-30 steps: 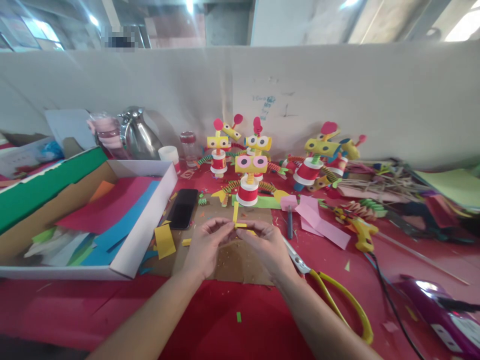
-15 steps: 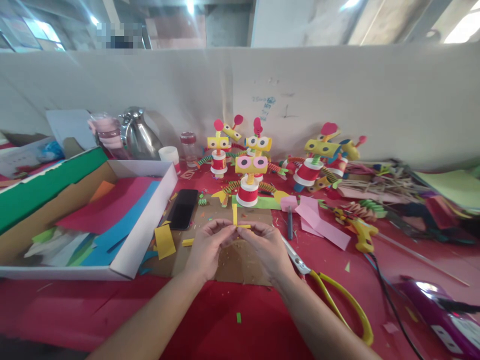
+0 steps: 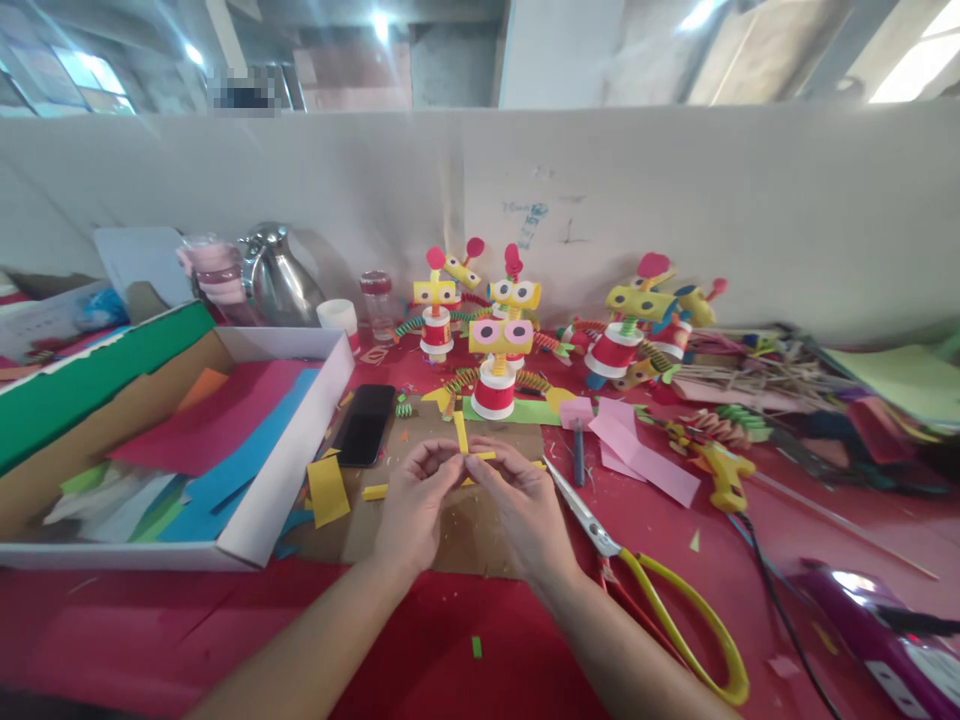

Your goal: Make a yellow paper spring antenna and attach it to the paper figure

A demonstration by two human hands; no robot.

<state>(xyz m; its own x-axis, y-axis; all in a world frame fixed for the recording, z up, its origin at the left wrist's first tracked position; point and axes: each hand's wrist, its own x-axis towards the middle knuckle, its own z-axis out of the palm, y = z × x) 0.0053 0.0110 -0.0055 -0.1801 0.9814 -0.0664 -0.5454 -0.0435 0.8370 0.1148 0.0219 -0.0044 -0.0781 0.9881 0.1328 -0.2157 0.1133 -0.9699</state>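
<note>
"Yellow paper strips: where exactly are they?"

"Between both hands, over the cardboard [image 3: 472, 545]. One strip [image 3: 460, 432] points away towards the paper robot [image 3: 493, 387] with pink eyes; the other strip [image 3: 484, 456] juts out to the right. They meet at about a right angle."

"And the grip?"

"Left hand [image 3: 415, 505] and right hand [image 3: 526, 505] both pinch at that corner, thumbs on top and almost touching, index fingers curled beneath. Any folds under there are hidden from me."

"It looks like crossing one strip over the other. How would you do that well?"

"Pin the corner with the left thumb, lay the loose strip flat across, edge to edge, then press the crease with the right thumb. I'd square each fold before creasing, because a small skew would probably build into a lean."

"Anything to mind nearby?"

"Scissors [image 3: 594, 527] lie on the red-covered worktop [image 3: 420, 650], beside the right forearm, tip towards the cardboard's edge. I'd hold the elbow clear of them. The yellow glue gun [image 3: 726, 478] sits well apart, farther right."
</note>
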